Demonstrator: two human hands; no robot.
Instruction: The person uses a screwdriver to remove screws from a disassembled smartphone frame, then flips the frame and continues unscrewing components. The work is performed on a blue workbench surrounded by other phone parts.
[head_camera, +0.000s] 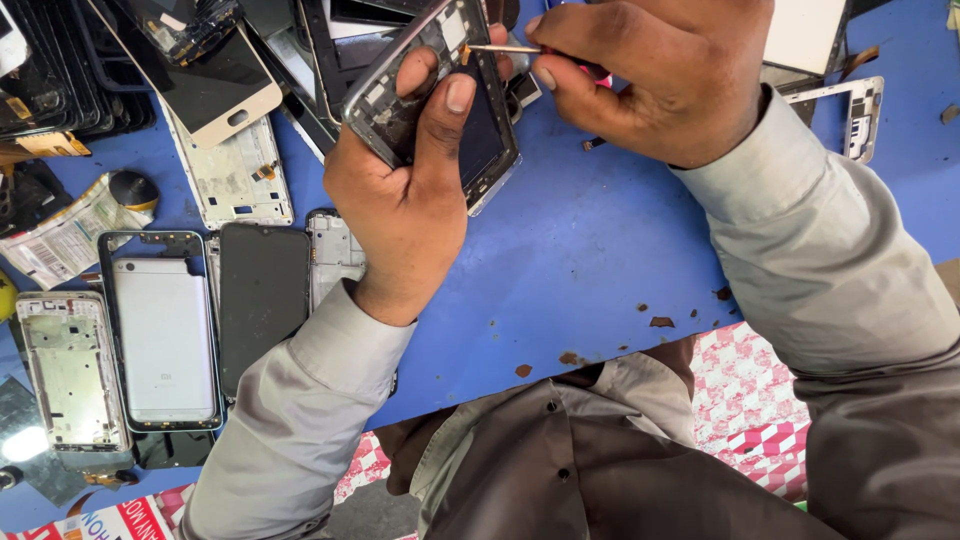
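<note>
My left hand (415, 190) grips a stripped phone frame (478, 140) with a dark inner panel, tilted above the blue table (580, 260); my thumb lies across its middle. My right hand (650, 75) pinches a thin metal tool (500, 48), likely a screwdriver or tweezers. Its tip touches the upper edge of the frame. Both arms wear grey sleeves.
Several phone parts lie at the left: a silver back cover (163, 335), a black screen (263, 290), a bare metal frame (68, 370) and a white frame (238, 175). More screens are stacked at the top left (70, 70). A white frame (858, 115) lies at the right.
</note>
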